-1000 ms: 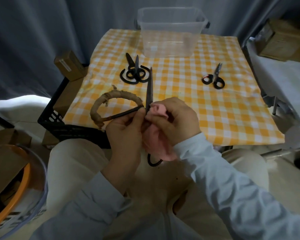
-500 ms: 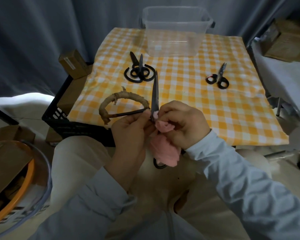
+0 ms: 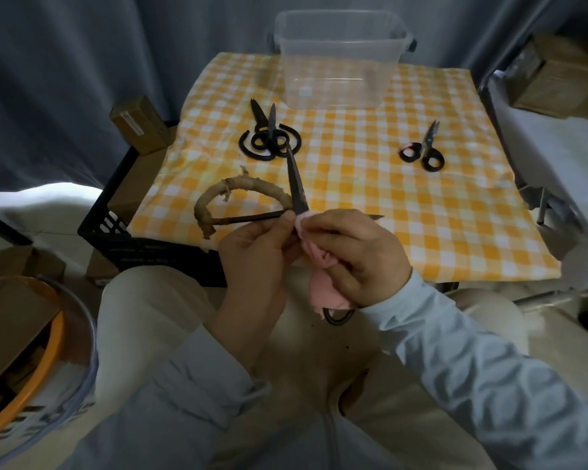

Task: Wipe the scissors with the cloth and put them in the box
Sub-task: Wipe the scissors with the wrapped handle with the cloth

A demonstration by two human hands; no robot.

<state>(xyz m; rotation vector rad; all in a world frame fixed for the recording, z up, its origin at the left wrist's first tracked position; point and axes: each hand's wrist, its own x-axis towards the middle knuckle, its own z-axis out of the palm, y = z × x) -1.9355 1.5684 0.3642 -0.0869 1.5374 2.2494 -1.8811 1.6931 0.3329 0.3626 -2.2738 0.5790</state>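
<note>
Large old scissors (image 3: 296, 184) with a cloth-wrapped handle loop are held open over the table's near edge, one blade pointing away from me. My left hand (image 3: 255, 252) grips them near the pivot. My right hand (image 3: 357, 256) pinches a pink cloth (image 3: 323, 283) against the base of that blade; the other dark handle loop hangs below the cloth. A clear plastic box (image 3: 340, 62) stands at the back of the yellow checked tablecloth (image 3: 421, 215). Black scissors (image 3: 269, 137) lie left of centre and small scissors (image 3: 423, 150) lie to the right.
A black crate (image 3: 116, 228) with cardboard boxes sits under the table's left side. A round tub with an orange rim (image 3: 31, 368) is at the lower left. More boxes (image 3: 557, 83) stand at the right. Grey curtains hang behind.
The blade has tilted a little to the left, and the cloth pinch now sits lower, at the blade's base. The camera view has shifted slightly.
</note>
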